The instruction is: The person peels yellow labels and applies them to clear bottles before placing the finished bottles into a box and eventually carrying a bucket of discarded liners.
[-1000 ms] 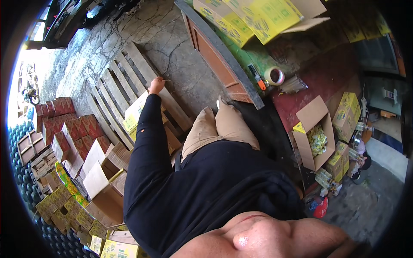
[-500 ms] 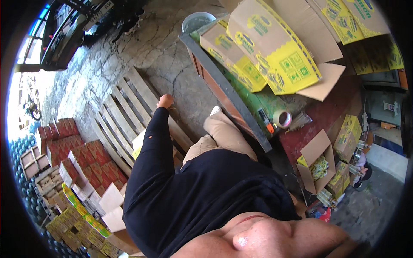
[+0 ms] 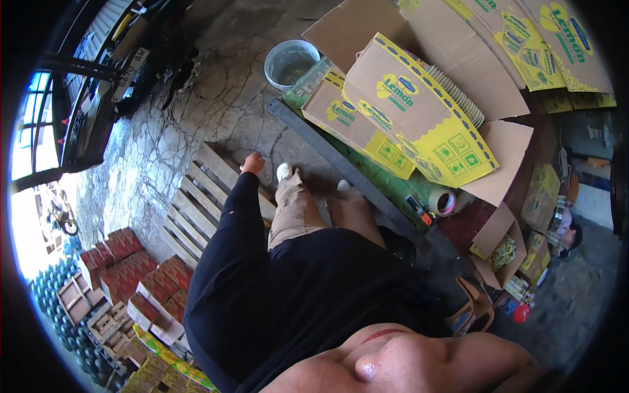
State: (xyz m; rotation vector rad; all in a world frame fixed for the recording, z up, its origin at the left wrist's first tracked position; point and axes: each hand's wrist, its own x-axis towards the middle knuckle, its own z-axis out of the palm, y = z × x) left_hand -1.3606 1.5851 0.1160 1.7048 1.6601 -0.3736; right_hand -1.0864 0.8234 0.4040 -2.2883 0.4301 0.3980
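My left hand [image 3: 252, 164] hangs at the end of a black sleeve, over the cracked concrete floor beside a slatted wooden pallet [image 3: 209, 190]. Its fingers look loosely curled in, and nothing shows in them. My right hand is out of sight. To my right runs a green-topped table [image 3: 367, 167] with a dark edge. On it lie large brown and yellow cartons [image 3: 419, 108], a roll of tape [image 3: 441, 202] and a cutter knife [image 3: 418, 209] with an orange end. Neither hand touches these.
A grey bucket [image 3: 291, 64] stands past the table's far end. Red-brown boxes [image 3: 128, 268] are stacked at left, near blue-green round containers [image 3: 69, 327]. A vehicle [image 3: 121, 85] is at far left. At right sit an open carton of small packets [image 3: 501, 252] and a brown chair [image 3: 477, 304].
My view has shifted, bringing more of the bucket and brown chair into sight. My legs have changed stride, with both feet now showing. My left hand still hangs near the pallet.
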